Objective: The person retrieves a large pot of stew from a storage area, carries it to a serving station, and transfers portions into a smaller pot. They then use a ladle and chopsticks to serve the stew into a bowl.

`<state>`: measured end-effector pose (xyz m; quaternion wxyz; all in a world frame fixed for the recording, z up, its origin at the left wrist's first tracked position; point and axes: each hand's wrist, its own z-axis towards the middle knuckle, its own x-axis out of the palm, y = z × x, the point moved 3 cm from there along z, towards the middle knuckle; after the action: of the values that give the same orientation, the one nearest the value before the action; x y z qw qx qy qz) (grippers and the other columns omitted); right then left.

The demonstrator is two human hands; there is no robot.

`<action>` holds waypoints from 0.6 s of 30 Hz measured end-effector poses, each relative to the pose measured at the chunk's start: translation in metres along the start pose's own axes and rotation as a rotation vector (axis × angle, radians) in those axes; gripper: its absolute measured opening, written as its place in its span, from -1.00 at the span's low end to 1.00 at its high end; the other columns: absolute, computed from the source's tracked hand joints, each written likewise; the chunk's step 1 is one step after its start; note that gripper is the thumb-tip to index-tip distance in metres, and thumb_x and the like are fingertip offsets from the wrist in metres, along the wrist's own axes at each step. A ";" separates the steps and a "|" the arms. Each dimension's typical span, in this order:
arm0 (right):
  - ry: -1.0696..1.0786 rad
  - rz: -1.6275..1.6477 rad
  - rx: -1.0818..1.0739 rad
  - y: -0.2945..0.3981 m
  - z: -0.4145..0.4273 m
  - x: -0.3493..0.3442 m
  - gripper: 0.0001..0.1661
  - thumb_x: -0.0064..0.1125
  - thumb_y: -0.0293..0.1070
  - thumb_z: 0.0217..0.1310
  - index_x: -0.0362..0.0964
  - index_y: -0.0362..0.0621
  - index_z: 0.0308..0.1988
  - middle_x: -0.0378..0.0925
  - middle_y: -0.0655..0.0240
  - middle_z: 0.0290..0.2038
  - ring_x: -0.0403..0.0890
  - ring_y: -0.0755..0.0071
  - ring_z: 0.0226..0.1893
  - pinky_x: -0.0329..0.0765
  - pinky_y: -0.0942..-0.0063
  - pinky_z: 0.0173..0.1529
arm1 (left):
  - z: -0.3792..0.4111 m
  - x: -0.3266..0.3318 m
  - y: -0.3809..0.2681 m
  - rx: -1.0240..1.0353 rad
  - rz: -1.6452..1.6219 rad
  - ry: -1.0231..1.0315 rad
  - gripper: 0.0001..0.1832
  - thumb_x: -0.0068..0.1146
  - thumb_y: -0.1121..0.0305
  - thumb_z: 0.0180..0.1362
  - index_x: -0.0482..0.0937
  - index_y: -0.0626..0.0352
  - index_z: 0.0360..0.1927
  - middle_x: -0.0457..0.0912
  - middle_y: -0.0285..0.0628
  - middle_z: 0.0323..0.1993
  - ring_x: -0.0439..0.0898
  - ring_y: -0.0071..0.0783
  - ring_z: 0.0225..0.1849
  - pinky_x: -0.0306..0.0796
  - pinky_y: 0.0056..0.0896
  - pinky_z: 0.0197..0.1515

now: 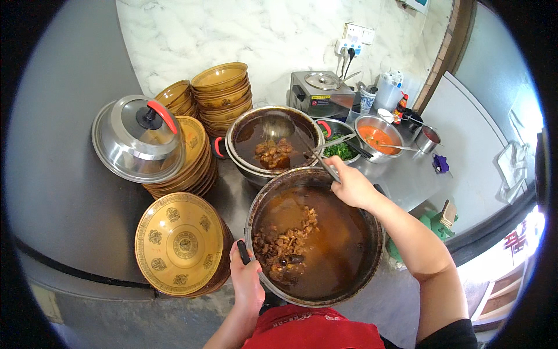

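My left hand (pixel 247 277) is closed on the black side handle (pixel 243 252) of a large round pan (pixel 378 257). Brown broth and chunks of stewed meat (pixel 290 240) lie in this tilted pan. In my right hand (pixel 352 181) is the metal handle of a ladle (pixel 326 164), which reaches over the pan's far rim to the pot beyond. That pot (pixel 232 150), with red-and-black handles, holds dark broth and a heap of meat (pixel 273 153). A round metal bowl shape (pixel 279 126) shows at the broth's far side; whether it is the ladle's bowl I cannot tell.
Stacked yellow patterned bowls (pixel 183 244) stand at left, a steel lid (pixel 130 139) resting on one stack. Right of the pot are a bowl of chopped greens (pixel 340 150), a steel bowl of red sauce (pixel 378 136) and small containers. An electric steel warmer (pixel 320 94) stands by the wall.
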<state>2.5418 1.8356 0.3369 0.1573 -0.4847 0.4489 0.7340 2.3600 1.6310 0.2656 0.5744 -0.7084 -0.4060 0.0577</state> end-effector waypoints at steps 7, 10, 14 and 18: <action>0.178 0.833 0.416 0.032 -0.041 -0.034 -0.52 -0.19 -0.57 -0.04 0.03 -0.10 -0.03 0.23 0.42 -0.71 0.21 0.62 -0.83 0.15 0.64 -0.77 | 0.001 0.002 -0.001 0.014 -0.005 0.025 -0.40 -0.25 0.73 -0.26 0.19 0.29 0.01 0.18 -0.39 -0.39 0.17 -0.67 -0.43 0.11 -0.72 -0.53; 0.215 0.771 0.439 0.044 -0.094 -0.051 -0.51 -0.19 -0.55 -0.03 0.03 -0.08 -0.01 0.22 0.44 -0.71 0.20 0.66 -0.82 0.13 0.66 -0.77 | 0.002 0.000 0.000 0.011 0.005 0.021 -0.39 -0.25 0.73 -0.27 0.18 0.28 0.02 0.19 -0.40 -0.41 0.17 -0.67 -0.44 0.10 -0.72 -0.53; 0.220 0.172 0.303 0.062 -0.151 -0.058 -0.46 -0.11 -0.47 -0.08 0.05 -0.10 -0.01 0.45 0.15 -0.57 0.51 0.11 -0.54 0.41 0.27 -0.46 | 0.003 -0.004 -0.002 0.014 -0.024 0.011 -0.39 -0.26 0.73 -0.27 0.18 0.27 0.01 0.20 -0.41 -0.44 0.17 -0.67 -0.45 0.09 -0.72 -0.53; 0.288 -0.119 0.458 0.048 -0.183 -0.026 -0.47 -0.12 -0.42 -0.05 0.02 -0.09 0.00 0.41 -0.04 -0.57 0.45 -0.14 -0.46 0.36 0.10 -0.36 | 0.003 0.000 0.003 -0.006 -0.059 0.043 -0.39 -0.26 0.74 -0.28 0.19 0.25 0.00 0.20 -0.40 -0.43 0.18 -0.67 -0.45 0.09 -0.72 -0.51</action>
<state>2.6266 1.6664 0.3605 0.2399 -0.5614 0.5916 0.5265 2.3597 1.6333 0.2620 0.5825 -0.6988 -0.4144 0.0244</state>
